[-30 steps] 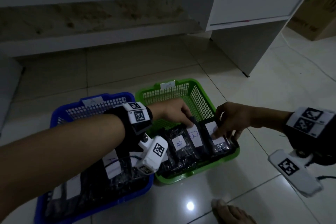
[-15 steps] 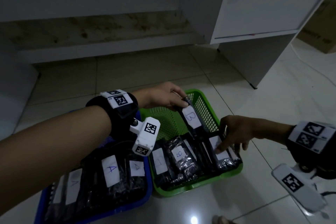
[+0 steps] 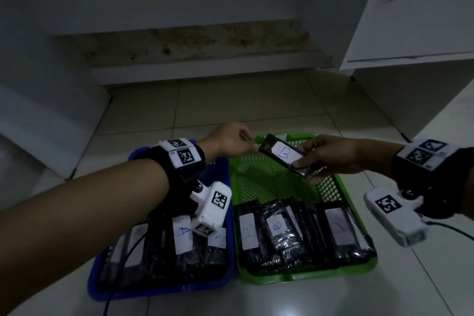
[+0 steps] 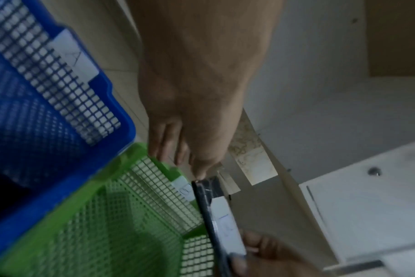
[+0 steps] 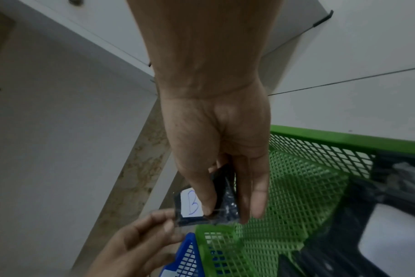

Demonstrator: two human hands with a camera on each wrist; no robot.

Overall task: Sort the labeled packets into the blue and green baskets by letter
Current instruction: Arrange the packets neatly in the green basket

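Note:
A black packet (image 3: 284, 158) with a white label marked B hangs above the far end of the green basket (image 3: 269, 182). My left hand (image 3: 234, 140) pinches its left end, and my right hand (image 3: 325, 159) grips its right end, thumb on the label. The right wrist view shows this packet (image 5: 201, 206) between thumb and fingers. In the left wrist view the packet (image 4: 216, 215) appears edge-on. The near half of the green basket holds several B packets (image 3: 278, 228). The blue basket (image 3: 159, 292) on the left holds several A packets (image 3: 183, 236).
Both baskets sit side by side on a pale tiled floor. A white cabinet (image 3: 415, 33) with a round knob stands at the back right. A low stained step (image 3: 205, 59) runs along the wall behind. A cable (image 3: 448, 228) trails from my right wrist.
My left hand lifted the B packet higher, over the basket's far end. My right hand left the packets in the basket, rose and took hold of the packet's other end.

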